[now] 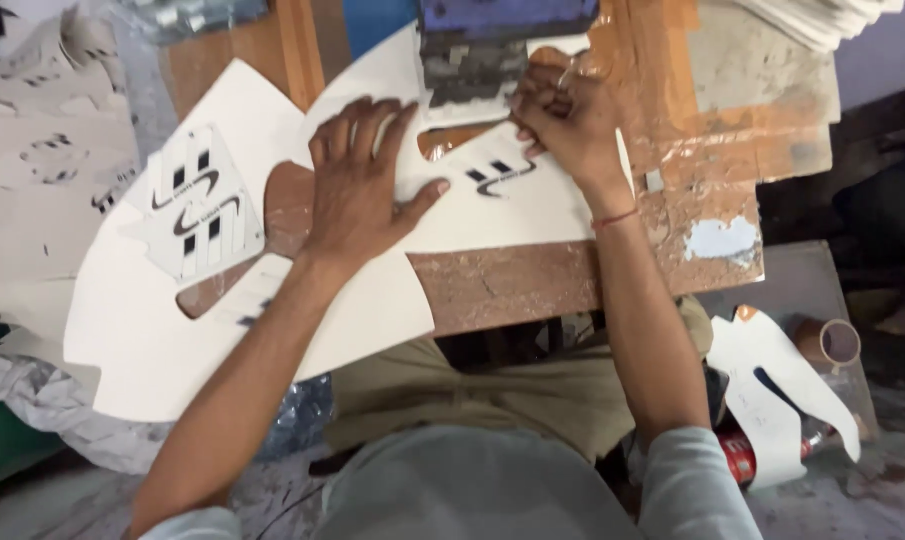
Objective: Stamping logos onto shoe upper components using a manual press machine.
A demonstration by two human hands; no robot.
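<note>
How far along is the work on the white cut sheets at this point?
Done: the white sheet under the press already bears a black mark. In hand: left hand flat on that sheet, right hand pinching near the press. Left: a stack of white sheets at top right, marks not visible.

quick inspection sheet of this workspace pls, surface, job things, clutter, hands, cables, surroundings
surface: worn wooden bench, scuffed, with torn tape and patches of paint at its right end.
job's things: white cut sheet with black printed marks lies under a dark press block; a second white cut sheet overhangs the bench edge.
clutter: small printed pieces stacked on the second sheet; pile of white sheets at the top right.
grippers: left hand pressed flat on the sheet, fingers spread; right hand closed at the block, what it grips is hidden.
cables: nothing seen.
surroundings: floor holds a white offcut, a tape roll and a red can.
</note>
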